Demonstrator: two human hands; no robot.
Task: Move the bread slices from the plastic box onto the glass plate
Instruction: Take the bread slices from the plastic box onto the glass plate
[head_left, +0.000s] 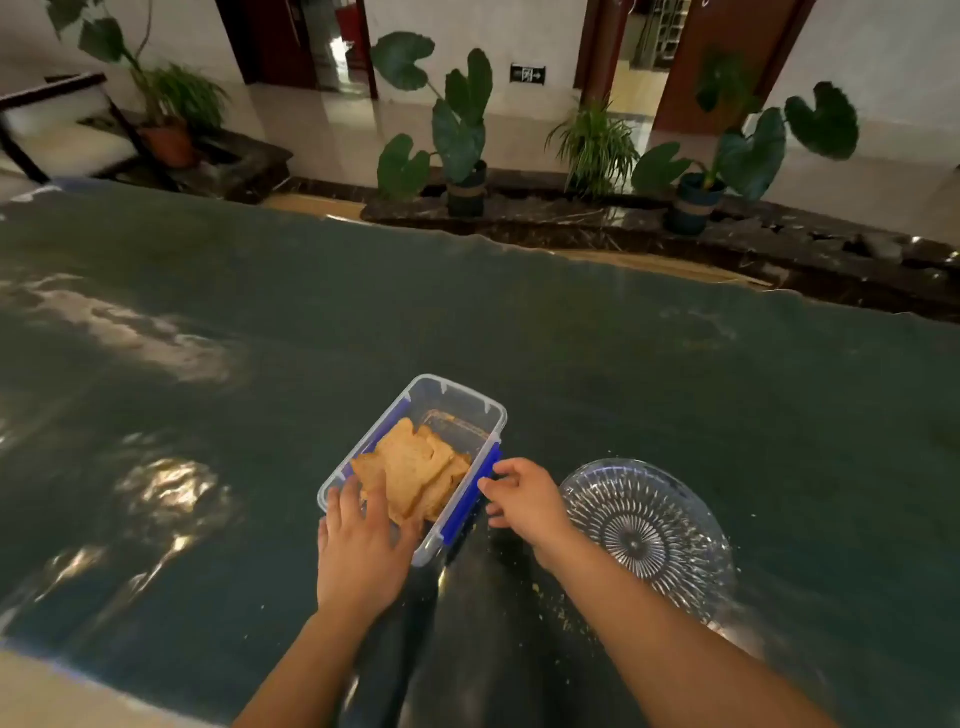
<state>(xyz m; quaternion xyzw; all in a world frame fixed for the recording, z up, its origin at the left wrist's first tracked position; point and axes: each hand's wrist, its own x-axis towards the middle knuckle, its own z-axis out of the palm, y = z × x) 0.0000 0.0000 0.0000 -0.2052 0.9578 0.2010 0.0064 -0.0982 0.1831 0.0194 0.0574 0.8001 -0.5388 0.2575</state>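
A clear plastic box (457, 402) with blue side clips stands on the dark green table. Inside it lie a few overlapping toasted bread slices (410, 467), leaning toward the near end. My left hand (361, 551) rests over the box's near corner, fingers touching the edge of the slices. My right hand (524, 499) holds the box's right side at the blue clip. The glass plate (644, 530), cut with a ray pattern, sits just right of the box, with nothing on it.
Crumbs are scattered on the table (260, 338) near my right forearm. The table's far edge borders a stone ledge with potted plants (462, 130). Its near edge runs at the bottom left.
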